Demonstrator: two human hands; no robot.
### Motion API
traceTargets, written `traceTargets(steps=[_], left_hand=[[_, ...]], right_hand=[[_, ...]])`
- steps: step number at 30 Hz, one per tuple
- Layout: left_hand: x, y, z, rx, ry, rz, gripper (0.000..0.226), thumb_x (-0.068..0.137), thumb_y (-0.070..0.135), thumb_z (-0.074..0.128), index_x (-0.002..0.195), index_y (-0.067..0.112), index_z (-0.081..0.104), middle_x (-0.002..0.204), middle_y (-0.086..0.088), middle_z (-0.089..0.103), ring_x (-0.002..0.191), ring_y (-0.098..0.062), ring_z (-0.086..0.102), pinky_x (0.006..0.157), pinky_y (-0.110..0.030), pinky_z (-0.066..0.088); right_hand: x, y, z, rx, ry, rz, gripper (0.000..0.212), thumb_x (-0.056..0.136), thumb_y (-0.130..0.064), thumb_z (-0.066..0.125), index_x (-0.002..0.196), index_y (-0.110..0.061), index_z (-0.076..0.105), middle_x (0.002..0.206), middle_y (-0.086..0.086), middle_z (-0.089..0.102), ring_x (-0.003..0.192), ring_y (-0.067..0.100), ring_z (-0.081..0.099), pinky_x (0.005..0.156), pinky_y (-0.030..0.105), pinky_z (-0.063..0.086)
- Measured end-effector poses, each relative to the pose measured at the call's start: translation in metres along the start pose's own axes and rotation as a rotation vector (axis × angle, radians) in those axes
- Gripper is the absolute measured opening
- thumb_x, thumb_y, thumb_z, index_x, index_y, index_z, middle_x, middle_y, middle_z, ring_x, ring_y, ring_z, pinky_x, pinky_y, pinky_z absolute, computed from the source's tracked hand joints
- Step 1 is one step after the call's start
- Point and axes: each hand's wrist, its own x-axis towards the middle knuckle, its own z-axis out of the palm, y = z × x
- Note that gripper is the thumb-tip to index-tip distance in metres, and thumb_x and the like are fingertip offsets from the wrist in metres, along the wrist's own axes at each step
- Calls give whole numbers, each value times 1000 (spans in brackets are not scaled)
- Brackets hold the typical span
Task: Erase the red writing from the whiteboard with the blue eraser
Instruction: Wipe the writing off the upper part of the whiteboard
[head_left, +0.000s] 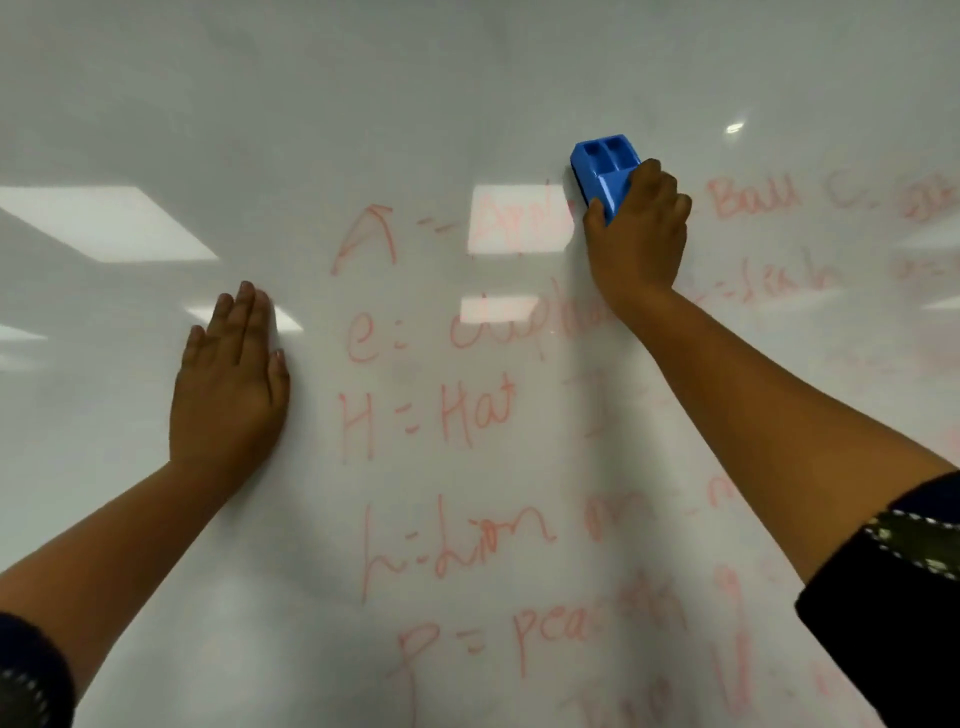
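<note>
While two hands work, one blue eraser (605, 174) meets the whiteboard (363, 104).
Right hand (636, 234) grips it above the red writing (441, 415); left hand (231, 379) lies flat, fingers together.

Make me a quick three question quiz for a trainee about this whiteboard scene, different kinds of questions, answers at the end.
1. True or false: the left hand holds the blue eraser.
2. Multiple choice: the eraser sits A) at the top row of the red writing, B) on the bottom row, C) off the whiteboard.
3. Fill in: the line under the one starting with "e" reads "H = ___".

Key
1. False. The right hand grips it; the left rests flat and open on the board, left of the writing.
2. A, between the "A" line and "Ball".
3. Hat.
</note>
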Motion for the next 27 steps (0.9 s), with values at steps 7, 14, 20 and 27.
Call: traceTargets(steps=[7,14,20,27], left_hand=[[-1,-2,2,17,-13,3,58,93,27,21,146,3,20,154,-11,18,142,-24,14,115,-37,6],[-2,-3,1,11,-14,8,57,93,26,22,146,4,20,154,-11,19,142,-24,14,114,-36,6],[-2,-4,0,-2,-24,8,57,94,27,22,146,4,19,154,-12,18,142,-24,14,114,-37,6],[-2,-2,-3,-12,-26,6,58,92,24,24,145,0,23,153,-16,21,141,-29,17,114,-41,9]], right_hand=[[-21,-68,25,8,-2,-60,52,94,-32,44,137,-10,28,137,10,39,117,26,40,95,31,35],[-64,-137,41,29,-58,-217,50,93,-28,43,138,-12,28,137,8,38,115,25,41,93,31,34],[-106,-162,40,93,-132,-427,47,93,-31,48,135,-16,33,130,4,44,108,19,44,88,26,38],[-97,-118,19,-5,-244,-569,50,91,-32,51,135,-15,33,132,5,42,111,22,44,86,28,36]])
